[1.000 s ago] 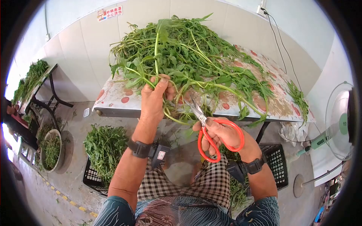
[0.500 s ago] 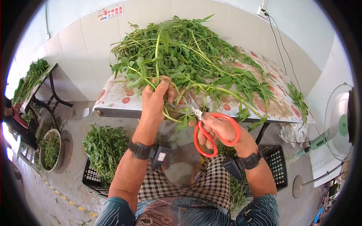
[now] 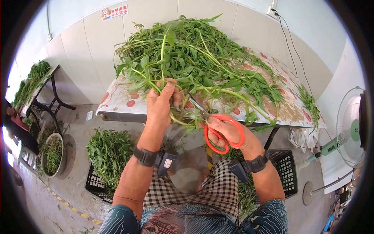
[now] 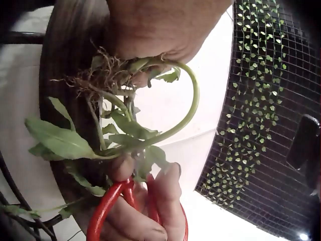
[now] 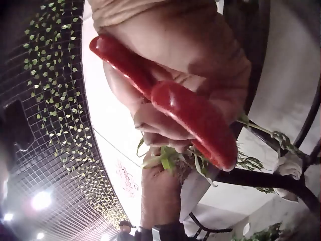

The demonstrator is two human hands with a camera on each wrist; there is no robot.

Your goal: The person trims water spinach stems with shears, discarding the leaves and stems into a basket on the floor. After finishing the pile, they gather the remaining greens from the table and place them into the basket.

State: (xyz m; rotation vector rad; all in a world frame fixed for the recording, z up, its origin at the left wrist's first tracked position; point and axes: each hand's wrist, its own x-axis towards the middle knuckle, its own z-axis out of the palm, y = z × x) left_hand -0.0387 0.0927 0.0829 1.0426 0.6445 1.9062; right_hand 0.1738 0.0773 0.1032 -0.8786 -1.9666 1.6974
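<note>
In the head view the left hand (image 3: 160, 102) grips green stems (image 3: 162, 54) over the table's front edge. Brown roots (image 4: 95, 75) hang beneath that hand in the left wrist view, beside a curved stem (image 4: 193, 95). The right hand (image 3: 225, 132) holds scissors by their red handles (image 3: 240, 130), fingers curled in the loops; the blades point up and left at the stems just right of the left hand. The right wrist view shows the red handles (image 5: 193, 115) across the right palm. A large heap of leafy plants (image 3: 187, 46) lies on the table behind both hands.
The table (image 3: 128, 116) has a spotted cover. Below stand black crates (image 3: 286, 171) and a leafy pile (image 3: 109, 152) at left. A round tub (image 3: 62, 158) and second table (image 3: 50, 74) are far left, with a seated person. A fan (image 3: 348, 128) stands at right.
The right hand has moved slightly up and left with the scissors; their handles have come closer together and the blades look more closed. The left hand has barely moved.
</note>
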